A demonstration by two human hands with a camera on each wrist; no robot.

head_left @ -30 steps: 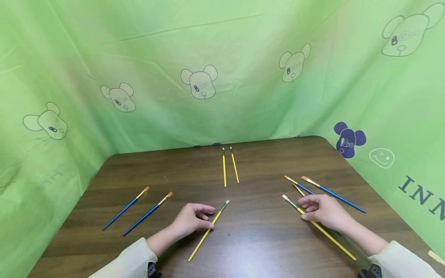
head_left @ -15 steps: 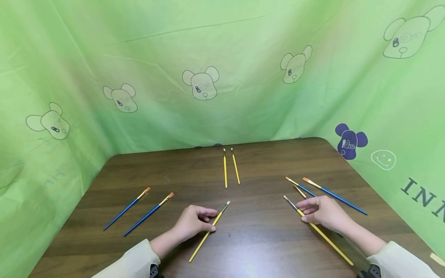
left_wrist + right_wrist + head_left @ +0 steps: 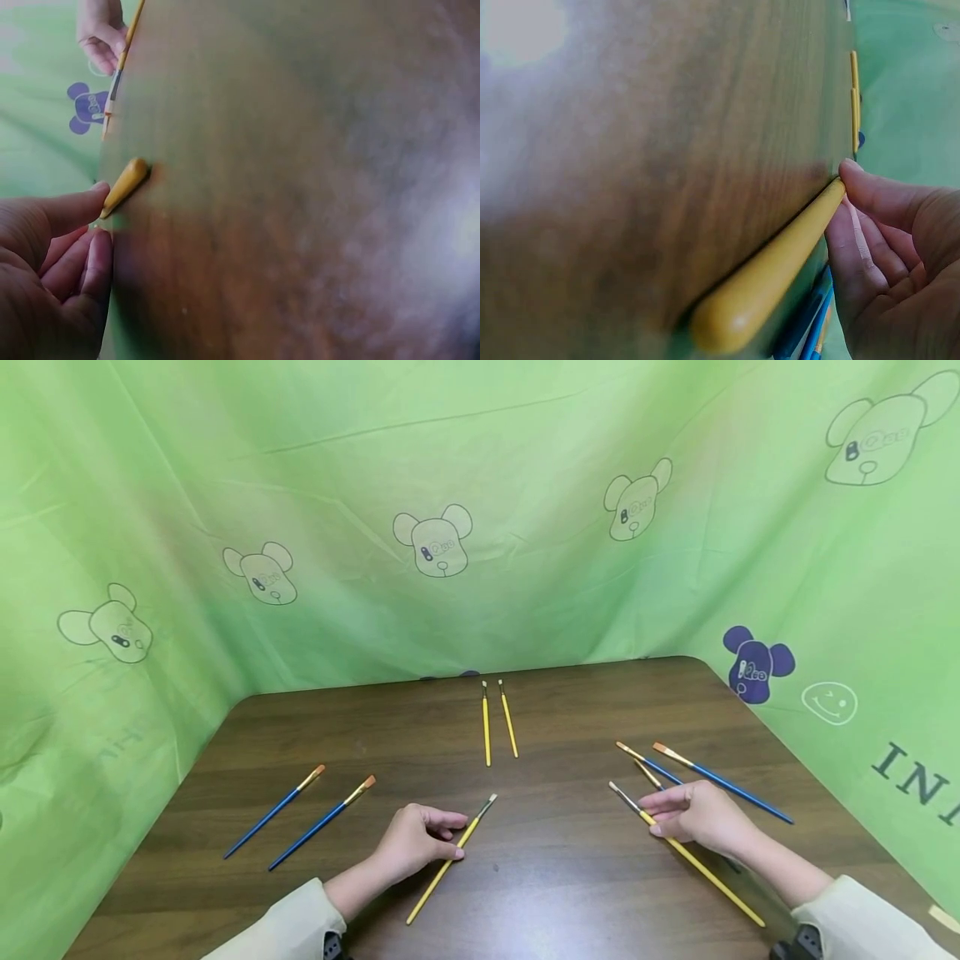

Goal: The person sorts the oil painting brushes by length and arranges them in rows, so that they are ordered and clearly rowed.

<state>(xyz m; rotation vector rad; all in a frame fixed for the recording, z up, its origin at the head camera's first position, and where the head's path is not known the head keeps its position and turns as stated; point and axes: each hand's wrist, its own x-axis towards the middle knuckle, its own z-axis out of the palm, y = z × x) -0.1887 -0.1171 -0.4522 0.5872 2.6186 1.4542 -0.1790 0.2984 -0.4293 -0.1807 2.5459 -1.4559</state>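
In the head view the left hand [image 3: 412, 843] has thumb and fingers at a yellow paintbrush [image 3: 435, 885] lying slantwise, pale bristles pointing away. The right hand [image 3: 705, 818] pinches another yellow paintbrush [image 3: 716, 881] below its metal collar; its bristles point to the far left. The left wrist view shows thumb and fingertips of the left hand [image 3: 60, 262] about the yellow handle [image 3: 126, 186]. From the right wrist, the yellow handle [image 3: 765, 274] runs up to the thumb and finger of the right hand [image 3: 900, 247]. Beneath that hand, parts of other brushes are hidden.
Two blue brushes [image 3: 273, 814] [image 3: 322, 825] lie at the left. Two short yellow brushes [image 3: 487, 731] [image 3: 510, 727] lie at the back middle. Blue brushes [image 3: 738, 792] [image 3: 656, 767] and a partly covered gold-collared one [image 3: 647, 772] lie beyond the right hand. A green printed cloth [image 3: 337, 635] surrounds the brown table [image 3: 300, 718].
The right hand's brush has swung slightly, its handle end shifting left and then a little back right. The left hand and its brush look nearly unchanged. The whole head view has shifted slightly.
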